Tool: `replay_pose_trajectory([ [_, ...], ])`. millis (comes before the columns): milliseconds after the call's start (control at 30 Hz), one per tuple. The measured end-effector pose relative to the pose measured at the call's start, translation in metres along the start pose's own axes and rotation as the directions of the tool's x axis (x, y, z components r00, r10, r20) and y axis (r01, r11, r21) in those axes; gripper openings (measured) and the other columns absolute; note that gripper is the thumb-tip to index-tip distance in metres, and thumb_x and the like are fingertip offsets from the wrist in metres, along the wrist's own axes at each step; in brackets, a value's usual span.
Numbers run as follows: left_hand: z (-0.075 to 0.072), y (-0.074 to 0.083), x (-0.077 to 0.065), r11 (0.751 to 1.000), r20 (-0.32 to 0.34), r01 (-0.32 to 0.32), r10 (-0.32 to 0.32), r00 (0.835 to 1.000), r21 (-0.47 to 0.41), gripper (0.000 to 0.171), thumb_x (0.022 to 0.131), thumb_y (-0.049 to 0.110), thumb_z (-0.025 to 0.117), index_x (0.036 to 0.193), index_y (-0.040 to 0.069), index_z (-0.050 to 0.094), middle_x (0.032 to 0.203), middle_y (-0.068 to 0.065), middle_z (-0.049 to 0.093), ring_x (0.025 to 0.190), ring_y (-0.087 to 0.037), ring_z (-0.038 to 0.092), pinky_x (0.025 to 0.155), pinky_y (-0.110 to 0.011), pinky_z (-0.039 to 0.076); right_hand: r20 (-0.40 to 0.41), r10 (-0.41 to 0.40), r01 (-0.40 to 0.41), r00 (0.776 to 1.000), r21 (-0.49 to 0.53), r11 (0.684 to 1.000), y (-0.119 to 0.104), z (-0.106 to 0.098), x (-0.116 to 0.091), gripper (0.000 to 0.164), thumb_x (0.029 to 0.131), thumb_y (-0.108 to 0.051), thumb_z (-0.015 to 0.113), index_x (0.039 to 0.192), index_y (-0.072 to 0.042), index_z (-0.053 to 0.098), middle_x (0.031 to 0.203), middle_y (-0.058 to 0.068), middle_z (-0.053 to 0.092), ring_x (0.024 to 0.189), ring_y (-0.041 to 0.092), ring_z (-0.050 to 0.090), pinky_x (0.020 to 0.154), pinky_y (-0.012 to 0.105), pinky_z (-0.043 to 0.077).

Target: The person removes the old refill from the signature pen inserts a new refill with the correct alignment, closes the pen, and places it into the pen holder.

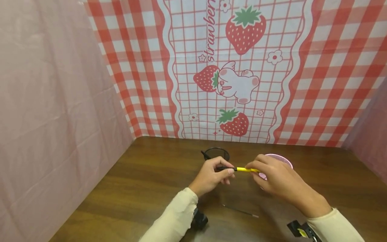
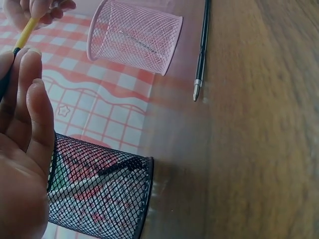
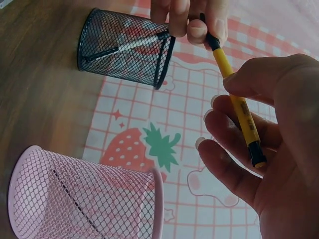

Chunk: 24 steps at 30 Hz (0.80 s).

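Note:
Both hands meet on a yellow pen [image 1: 242, 169] with black ends, held level above the table. My left hand [image 1: 208, 176] pinches its black tip end between thumb and fingers. The yellow barrel [image 3: 234, 84] is gripped by my right hand [image 1: 281, 178], thumb on one side and fingers on the other. Beneath them a thin dark pen refill [image 1: 240, 211] lies on the wooden table; the left wrist view shows its metal tip. Whether the pen's parts are joined or slightly apart, I cannot tell.
Behind the left hand stands a black mesh pen cup [image 3: 124, 47] with a white-and-black pen inside. A pink mesh cup [image 3: 89, 194], partly behind the right hand in the head view, has a thin dark stick in it. A strawberry-print cloth [image 1: 145, 101] hangs along the table's back edge.

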<state>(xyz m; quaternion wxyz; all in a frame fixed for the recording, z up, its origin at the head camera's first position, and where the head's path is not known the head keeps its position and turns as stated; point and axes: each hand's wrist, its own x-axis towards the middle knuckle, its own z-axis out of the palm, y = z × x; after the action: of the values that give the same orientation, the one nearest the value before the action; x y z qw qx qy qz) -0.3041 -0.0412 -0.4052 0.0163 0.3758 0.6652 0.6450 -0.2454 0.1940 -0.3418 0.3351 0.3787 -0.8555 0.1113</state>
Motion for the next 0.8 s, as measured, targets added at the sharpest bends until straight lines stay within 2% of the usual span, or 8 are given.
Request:
replay_pose_trajectory([
  [200,-0.0004,0.0016,-0.0005,0.999,-0.019,-0.001,0.0,1.0,-0.034,0.012,0.098,0.008,0.066,0.105,-0.002,0.066,0.085,-0.014,0.074,0.06,-0.015,0.065,0.057,-0.032,0.058,-0.01,-0.018,0.018,1.0,0.002,1.0,-0.0002,0.0008,0.0003,0.028,0.073,-0.008,0.08,0.098,-0.02,0.074,0.088,-0.013,0.058,0.073,0.002,0.052,0.056,0.027,0.049],
  [367,0.0,0.0023,0.0006,0.999,-0.016,-0.002,0.001,1.0,-0.048,0.013,0.098,0.008,0.065,0.106,-0.003,0.066,0.085,-0.016,0.073,0.06,-0.015,0.065,0.057,-0.029,0.057,-0.012,-0.018,0.018,1.0,0.01,1.0,0.0002,0.0003,0.0007,0.028,0.073,-0.008,0.081,0.098,-0.019,0.074,0.088,-0.013,0.059,0.073,0.002,0.052,0.057,0.027,0.05],
  [633,0.0008,0.0021,0.0006,1.0,-0.006,0.004,-0.004,1.0,-0.031,0.013,0.098,0.009,0.065,0.105,-0.002,0.066,0.084,-0.014,0.073,0.06,-0.014,0.065,0.058,-0.05,0.057,-0.007,-0.003,0.003,1.0,0.0,1.0,-0.0008,0.0003,0.0002,0.026,0.074,-0.008,0.081,0.096,-0.018,0.074,0.087,-0.012,0.059,0.073,0.002,0.052,0.057,0.027,0.05],
  [800,0.0007,0.0028,0.0003,1.0,-0.002,-0.005,0.005,1.0,-0.022,0.013,0.099,0.01,0.065,0.105,-0.002,0.066,0.085,-0.015,0.073,0.06,-0.014,0.064,0.059,-0.057,0.056,0.003,0.004,-0.004,1.0,-0.008,1.0,-0.0018,0.0011,0.0008,0.026,0.074,-0.009,0.082,0.096,-0.018,0.074,0.087,-0.013,0.058,0.073,0.001,0.052,0.057,0.026,0.05],
])
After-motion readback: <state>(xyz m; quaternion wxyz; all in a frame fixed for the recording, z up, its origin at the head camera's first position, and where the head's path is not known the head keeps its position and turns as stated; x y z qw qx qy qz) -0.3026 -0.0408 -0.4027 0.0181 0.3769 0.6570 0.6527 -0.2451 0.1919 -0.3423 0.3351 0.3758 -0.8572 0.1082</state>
